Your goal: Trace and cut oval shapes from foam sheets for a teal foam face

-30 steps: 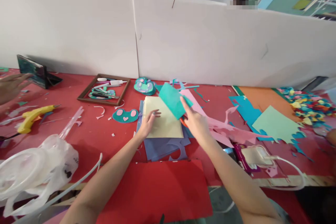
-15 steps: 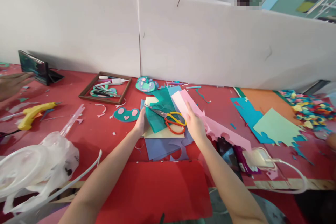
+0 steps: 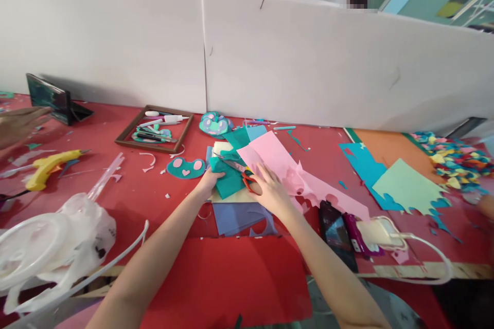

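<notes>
My left hand (image 3: 210, 183) is closed on the left edge of a teal craft sheet (image 3: 227, 185), which lies over cream and purple sheets. Across the teal sheet rest scissors (image 3: 234, 164), blades pointing left toward my left hand. My right hand (image 3: 272, 193) has its thumb and fingers around their orange and yellow handles, which it partly hides. Under and beside that hand spreads a pink sheet (image 3: 266, 146) with cut-out edges. A teal mask-like shape with pink spots (image 3: 186, 168) lies left of my left hand.
A brown frame (image 3: 127, 131) holds pens and tools. At left are a yellow glue gun (image 3: 54, 167), a plastic bag (image 3: 87, 221) and another person's hand (image 3: 21, 126). On the right lie a phone (image 3: 335, 231), a white corded device (image 3: 378, 234) and a green sheet (image 3: 409, 185).
My right hand has moved left and down from the pink sheet onto the scissors' handles. The pink sheet has shifted left, and my left hand now bunches the teal sheet's edge.
</notes>
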Tool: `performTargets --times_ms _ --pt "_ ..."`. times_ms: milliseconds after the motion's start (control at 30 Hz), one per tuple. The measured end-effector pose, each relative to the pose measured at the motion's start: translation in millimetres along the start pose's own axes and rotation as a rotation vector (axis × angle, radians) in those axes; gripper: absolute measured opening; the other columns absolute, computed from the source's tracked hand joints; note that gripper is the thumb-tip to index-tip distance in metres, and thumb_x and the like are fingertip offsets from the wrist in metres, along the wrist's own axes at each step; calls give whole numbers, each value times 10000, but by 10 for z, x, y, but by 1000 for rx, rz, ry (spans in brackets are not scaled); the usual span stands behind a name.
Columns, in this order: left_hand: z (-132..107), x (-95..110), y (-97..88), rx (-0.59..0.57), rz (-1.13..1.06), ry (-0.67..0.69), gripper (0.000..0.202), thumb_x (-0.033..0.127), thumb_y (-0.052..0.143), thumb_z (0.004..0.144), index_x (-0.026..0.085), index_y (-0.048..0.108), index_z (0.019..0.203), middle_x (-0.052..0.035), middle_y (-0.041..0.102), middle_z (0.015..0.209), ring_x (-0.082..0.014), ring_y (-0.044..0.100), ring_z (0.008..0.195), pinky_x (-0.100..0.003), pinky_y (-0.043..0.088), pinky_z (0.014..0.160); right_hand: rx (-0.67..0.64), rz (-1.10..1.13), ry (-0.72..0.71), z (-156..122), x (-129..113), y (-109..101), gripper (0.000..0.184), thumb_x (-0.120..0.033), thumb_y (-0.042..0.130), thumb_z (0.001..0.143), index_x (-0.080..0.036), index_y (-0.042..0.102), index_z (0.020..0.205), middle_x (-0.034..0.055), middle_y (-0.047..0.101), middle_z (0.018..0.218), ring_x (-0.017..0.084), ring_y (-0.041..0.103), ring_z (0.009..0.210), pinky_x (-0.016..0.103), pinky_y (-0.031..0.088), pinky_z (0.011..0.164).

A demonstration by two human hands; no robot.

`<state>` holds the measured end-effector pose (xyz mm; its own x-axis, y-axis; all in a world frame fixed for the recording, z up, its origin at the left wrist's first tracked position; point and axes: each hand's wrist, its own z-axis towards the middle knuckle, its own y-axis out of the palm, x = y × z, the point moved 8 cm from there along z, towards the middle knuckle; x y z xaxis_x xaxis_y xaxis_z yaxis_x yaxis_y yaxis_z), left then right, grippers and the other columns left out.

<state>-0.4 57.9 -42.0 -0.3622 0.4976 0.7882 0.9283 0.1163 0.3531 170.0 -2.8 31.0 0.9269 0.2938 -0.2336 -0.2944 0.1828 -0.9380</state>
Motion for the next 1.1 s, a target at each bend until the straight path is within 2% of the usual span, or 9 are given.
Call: performTargets --times_ms 100,233,367,467,633,767,933,1033,1100 --pt "1 -2 5 -13 0 7 340 76 728 584 190 697 903 -52 774 854 -294 721 911 -463 571 884 9 -92 57 -28 -40 82 497 -177 658 738 -88 587 1221 226 440 1450 386 393 1347 537 386 1045" --pt "-13 12 29 -75 53 39 394 196 792 587 192 692 968 -70 770 899 -302 715 913 -469 566 878 105 -147 211 -24 -5 152 446 -146 564 784 -11 541 1208 294 472 1378 413 451 1264 585 389 991" --pt "-51 124 143 -261 246 205 786 243 853 522 231 577 1259 -91 711 1147 -324 637 1114 -475 518 960 254 -145 217 34 39 30 247 -235 517 870 -55 614 1008 270 543 1240 378 517 1153 588 377 996" --pt "-51 190 159 -302 374 314 990 169 863 450 267 487 1361 -91 639 1281 -335 561 1223 -473 466 1027 371 -121 149 40 55 -216 230 -274 469 918 -108 623 881 234 547 1177 348 507 1144 571 377 1007" --pt "30 141 84 -258 224 158 763 214 871 452 190 621 1173 -106 736 1053 -323 677 1016 -472 534 926 446 -22 18 -148 6 -572 203 -292 502 909 -182 593 765 171 529 1155 305 501 1136 503 437 977" --pt "75 270 124 -279 154 100 538 216 900 398 174 691 892 -72 764 821 -274 717 836 -439 558 879 339 -46 -106 -403 -128 -451 152 -303 553 869 -180 595 791 163 543 1194 312 490 1191 555 383 1049" --pt "112 546 259 -322 309 138 625 206 887 383 175 679 971 -54 766 830 -282 712 894 -469 533 918 178 18 -186 -578 -180 -183 258 -436 599 848 -183 606 801 175 605 1173 315 550 1150 545 420 1025" --pt "114 630 314 -320 419 198 679 194 855 419 186 653 1068 -67 765 906 -290 705 930 -486 527 917 248 88 -90 -518 -12 -266 243 -434 568 881 -196 614 864 152 633 1144 275 594 1096 453 485 963" --pt "123 633 304 -285 494 224 661 176 825 450 192 644 1085 -69 762 944 -287 703 928 -474 533 906 326 37 32 -437 170 -323 301 -418 533 900 -168 606 1051 186 611 1204 306 559 1166 474 471 964"
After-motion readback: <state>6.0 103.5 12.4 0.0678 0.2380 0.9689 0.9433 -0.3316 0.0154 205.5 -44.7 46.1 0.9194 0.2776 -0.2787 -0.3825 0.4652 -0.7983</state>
